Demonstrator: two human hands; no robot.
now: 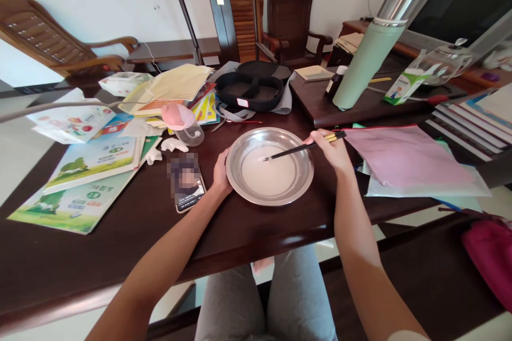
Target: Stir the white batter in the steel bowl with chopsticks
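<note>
A round steel bowl (270, 198) stands on the dark wooden table in front of me, with a milky white liquid (264, 173) in its bottom. My left hand (222, 172) grips the bowl's left rim, thumb near the edge and the other fingers hidden against the outer side. Over the right rim, my right hand (328, 150) is closed around a pair of black chopsticks (294, 149) with gold-coloured ends. Their tips reach into the bowl at the white liquid, where a small pale bit shows beside them.
Left of the bowl lie a phone (187, 184), crumpled tissues (174, 145), a pink-lidded cup (182, 122) and stacked books (90, 162). Behind it sits an open black case (250, 90). To the right are a tall green flask (366, 58) and a pink zip folder (412, 154).
</note>
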